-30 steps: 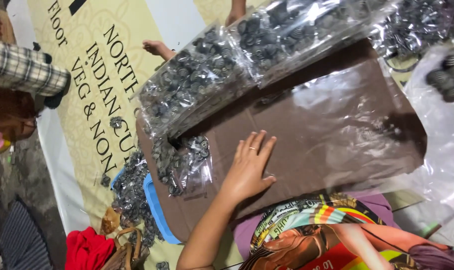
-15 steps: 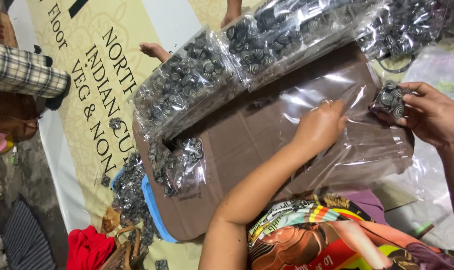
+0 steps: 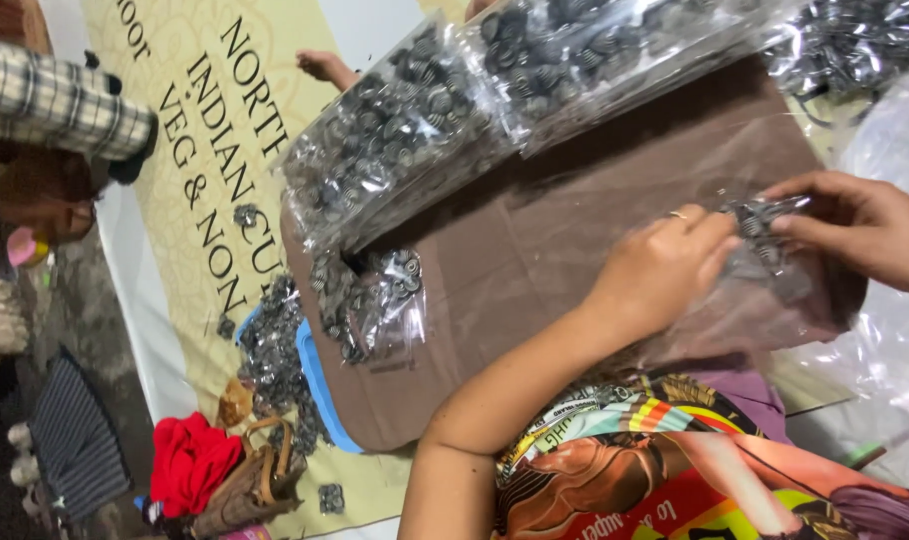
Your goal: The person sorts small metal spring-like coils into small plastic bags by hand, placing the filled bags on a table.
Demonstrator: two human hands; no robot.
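Small metal pieces [image 3: 760, 222], dark and shiny, are pinched in a little cluster between the left hand [image 3: 665, 265] and the right hand [image 3: 865, 228], above the far end of a brown cardboard sheet [image 3: 535, 250]. The fingertips of both hands are pressed together on the cluster, the left thumb and forefinger closing from one side and the right fingers from the other. A clear plastic bag [image 3: 775, 290] lies under the hands; whether the pieces are already inside its mouth cannot be told.

The grip is judged to be a light one, shared across two hands, so a piece could easily be dropped if either pinch is relaxed unevenly. Anything dropped would likely be lost among the loose pieces [image 3: 275, 350] already scattered at the near edge of the cardboard and on the banner [image 3: 190, 150] beneath. The thin film could be snagged or torn by a sharp edge if the cluster is pushed in hard. The small filled bag [image 3: 375, 300] lying on the cardboard and the two long packed bags [image 3: 495, 90] at its far edge are near enough to be nudged by a forearm. Another person's hand [image 3: 325, 68] rests well apart on the banner and is not considered to be in the way.
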